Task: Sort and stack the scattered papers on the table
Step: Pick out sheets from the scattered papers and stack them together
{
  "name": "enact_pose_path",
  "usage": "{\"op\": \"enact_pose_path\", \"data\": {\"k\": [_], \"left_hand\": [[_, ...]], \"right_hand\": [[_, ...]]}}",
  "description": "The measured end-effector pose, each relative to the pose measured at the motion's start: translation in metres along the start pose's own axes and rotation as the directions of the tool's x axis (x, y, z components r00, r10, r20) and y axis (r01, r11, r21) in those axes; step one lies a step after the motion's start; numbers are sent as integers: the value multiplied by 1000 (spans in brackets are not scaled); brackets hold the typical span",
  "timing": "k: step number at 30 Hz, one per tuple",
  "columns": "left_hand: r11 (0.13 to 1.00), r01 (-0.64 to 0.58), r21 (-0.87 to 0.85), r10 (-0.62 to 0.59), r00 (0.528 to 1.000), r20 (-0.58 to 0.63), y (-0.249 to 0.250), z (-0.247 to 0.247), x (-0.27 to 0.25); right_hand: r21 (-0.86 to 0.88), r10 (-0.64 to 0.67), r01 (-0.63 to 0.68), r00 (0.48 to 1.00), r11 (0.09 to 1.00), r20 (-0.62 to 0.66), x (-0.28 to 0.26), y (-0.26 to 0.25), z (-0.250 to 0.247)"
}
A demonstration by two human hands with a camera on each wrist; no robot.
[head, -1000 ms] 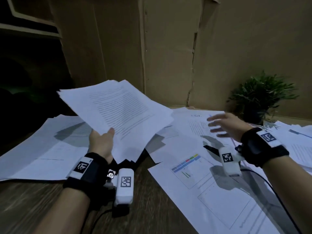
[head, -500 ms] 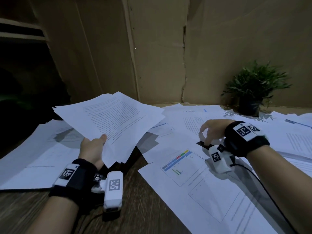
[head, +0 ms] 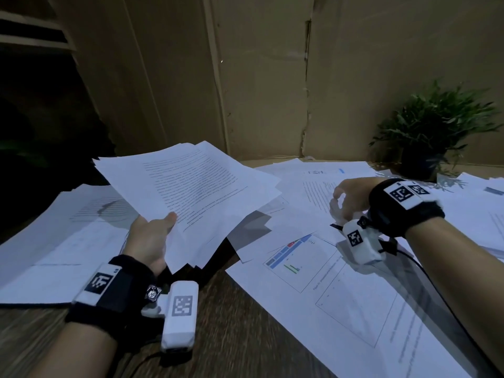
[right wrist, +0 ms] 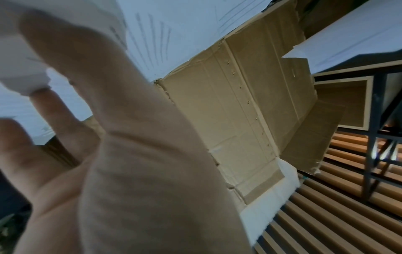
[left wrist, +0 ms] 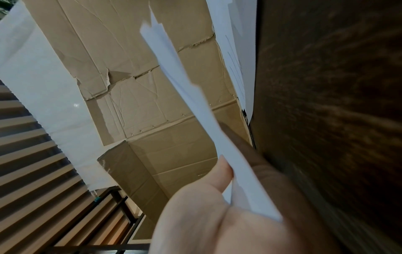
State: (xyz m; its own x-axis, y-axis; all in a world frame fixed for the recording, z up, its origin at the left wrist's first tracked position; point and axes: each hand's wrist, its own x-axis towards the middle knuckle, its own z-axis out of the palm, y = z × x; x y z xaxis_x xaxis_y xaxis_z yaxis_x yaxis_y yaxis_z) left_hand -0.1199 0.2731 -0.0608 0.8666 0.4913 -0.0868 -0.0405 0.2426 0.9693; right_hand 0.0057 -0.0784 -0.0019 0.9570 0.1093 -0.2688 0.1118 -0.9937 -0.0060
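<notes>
My left hand holds a loose sheaf of printed sheets raised over the table's left half, thumb on top and fingers hidden beneath. The left wrist view shows the sheaf edge-on, pinched in the left hand. My right hand is down on the scattered papers at centre right, its fingers curled round the lifted edge of a text sheet. In the right wrist view that white edge sits between thumb and fingers of the right hand. More sheets cover the table, among them a chart page.
A potted green plant stands at the back right among the papers. A cardboard wall closes the far side. Overlapping sheets lie at the left. Bare dark wood table shows between my forearms.
My right hand dropped from hovering with spread fingers onto the papers and curled its fingers on a sheet's edge. The left hand kept the sheaf raised.
</notes>
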Motion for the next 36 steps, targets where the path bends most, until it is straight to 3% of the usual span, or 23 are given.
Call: {"op": "enact_pose_path", "data": {"k": [8,14,19,23,32,34,36], "left_hand": [[1000,-25,10,26,990,-140,0,-10,11],[999,-27,45,36,981,-189,-4,-12,20],[1000,-18,9,19,982,-190,-1,-15,19],[999,38,-6,-39,983,-178,-3,-20,22],[1000,10,1,-10,983,-183,-2,-13,18],[1000,21,-21,-24,984,-178,0,-12,12],[999,15,-40,-20,990,-137,2,-9,7]], "right_hand": [[90,-115,113,993,990,25,-4,-26,0],[146,-85,80,996,986,26,-4,-31,2],[217,-108,92,992,972,62,-6,-32,3],[192,-83,73,996,979,44,-10,-35,5],[108,-118,108,989,988,92,-14,-45,5],[185,-135,124,990,975,43,-11,-44,7],[267,-140,160,986,950,-91,-6,-41,7]]}}
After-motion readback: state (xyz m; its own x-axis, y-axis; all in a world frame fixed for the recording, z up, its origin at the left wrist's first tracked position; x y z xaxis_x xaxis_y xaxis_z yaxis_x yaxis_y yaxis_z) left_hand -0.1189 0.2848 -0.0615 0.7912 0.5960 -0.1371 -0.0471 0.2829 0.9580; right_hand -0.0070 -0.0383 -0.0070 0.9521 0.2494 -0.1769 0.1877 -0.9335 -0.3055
